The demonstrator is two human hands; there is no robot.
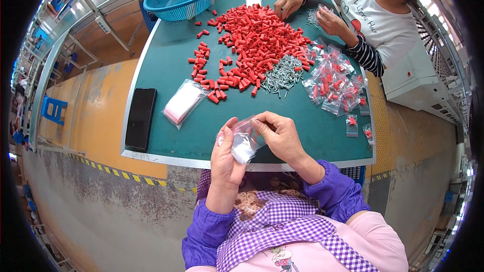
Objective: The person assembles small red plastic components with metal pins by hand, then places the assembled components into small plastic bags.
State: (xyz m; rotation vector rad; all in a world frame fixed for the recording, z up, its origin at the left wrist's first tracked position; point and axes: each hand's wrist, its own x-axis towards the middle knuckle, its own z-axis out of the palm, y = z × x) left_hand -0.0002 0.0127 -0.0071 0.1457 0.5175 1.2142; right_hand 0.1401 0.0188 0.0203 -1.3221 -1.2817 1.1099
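Note:
Close to the table's front edge, my left hand [227,158] grips a clear plastic zip bag [244,147] with something whitish showing in or behind it. My right hand [276,133] pinches the bag's upper right corner between thumb and fingers. Beyond them spreads a heap of red plastic caps [257,35], shaped like short tubes. A pile of silver screws [282,74] lies against the heap's near right side. Filled zip bags [333,78] with red pieces inside are piled to the right. A stack of flat, unused-looking bags [184,102] rests left of my hands.
On the green table [201,138], a black smartphone [141,118] lies along the left edge. A blue plastic basket [184,0] stands at the far left corner. Across the right side, a co-worker's hands [290,5] reach toward the caps. Two small filled bags [352,125] lie near the right edge.

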